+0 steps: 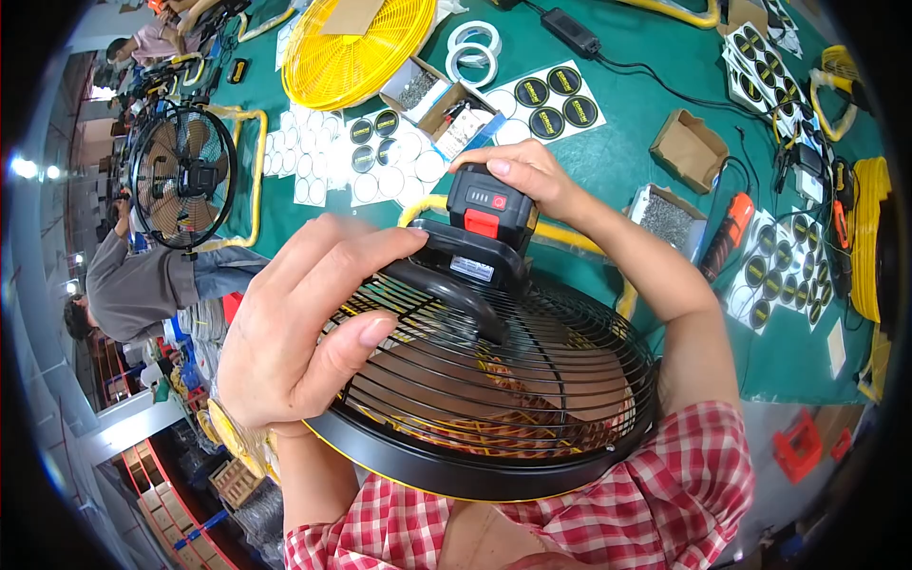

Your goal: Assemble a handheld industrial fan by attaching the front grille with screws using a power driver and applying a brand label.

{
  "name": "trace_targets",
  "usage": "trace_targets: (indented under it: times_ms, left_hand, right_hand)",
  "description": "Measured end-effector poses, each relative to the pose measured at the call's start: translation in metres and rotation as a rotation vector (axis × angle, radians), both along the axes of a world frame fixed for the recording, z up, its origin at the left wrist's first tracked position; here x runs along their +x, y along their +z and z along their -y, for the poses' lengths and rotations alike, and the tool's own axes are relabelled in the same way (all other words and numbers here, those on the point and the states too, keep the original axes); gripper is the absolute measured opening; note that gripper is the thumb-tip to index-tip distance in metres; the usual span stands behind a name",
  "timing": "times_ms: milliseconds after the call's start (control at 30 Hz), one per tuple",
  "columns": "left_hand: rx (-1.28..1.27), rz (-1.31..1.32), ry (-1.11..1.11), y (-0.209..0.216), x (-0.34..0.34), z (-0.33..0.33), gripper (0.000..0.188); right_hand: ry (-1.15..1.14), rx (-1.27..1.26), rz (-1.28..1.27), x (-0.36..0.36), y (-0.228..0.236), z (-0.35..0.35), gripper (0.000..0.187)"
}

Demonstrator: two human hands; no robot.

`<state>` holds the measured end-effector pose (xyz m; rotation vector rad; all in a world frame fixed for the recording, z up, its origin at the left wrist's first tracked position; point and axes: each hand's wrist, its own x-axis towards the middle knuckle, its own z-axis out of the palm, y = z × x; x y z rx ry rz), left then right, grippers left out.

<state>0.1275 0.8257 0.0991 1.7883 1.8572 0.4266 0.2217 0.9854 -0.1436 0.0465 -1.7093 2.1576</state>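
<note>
A black round fan (pixel 560 380) with a wire guard leans close against my body, its back toward the table. At the top of its black motor housing (pixel 465 261) sits a black battery pack (pixel 489 201) with a red release button. My right hand (pixel 532 180) is closed around the far side of the pack, thumb on its top. My left hand (pixel 304 323) hangs over the left of the guard, thumb apart and fingers stretched out; its index fingertip is at the edge of the black handle beside the housing. A yellow tube stand (pixel 570 237) shows behind the fan.
On the green table (pixel 608 180) lie a yellow fan guard (pixel 356 47), tape rolls (pixel 472 65), round label sheets (pixel 556 100), screw boxes (pixel 670 218), an empty carton (pixel 689 150) and an orange-black power screwdriver (pixel 727 233). Another fan (pixel 182 176) and a person (pixel 142 275) are at left.
</note>
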Motion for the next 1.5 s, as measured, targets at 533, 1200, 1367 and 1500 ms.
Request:
trace_targets:
  times_ms: [533, 1200, 1367, 1500]
  left_hand:
    - [-0.003, -0.003, 0.006, 0.0, 0.0, 0.0, 0.039]
    - [-0.032, -0.002, -0.036, -0.001, -0.004, -0.004, 0.037]
    - [-0.053, 0.024, 0.004, 0.004, 0.0, -0.006, 0.038]
    - [-0.03, 0.033, 0.013, 0.004, 0.0, -0.003, 0.037]
  right_hand:
    - [0.027, -0.028, 0.007, 0.004, 0.001, -0.003, 0.041]
    - [0.119, -0.042, -0.07, 0.008, -0.014, -0.006, 0.094]
    - [0.116, -0.074, -0.113, -0.002, 0.003, -0.011, 0.06]
    - [0.007, -0.085, 0.014, 0.005, 0.037, -0.026, 0.069]
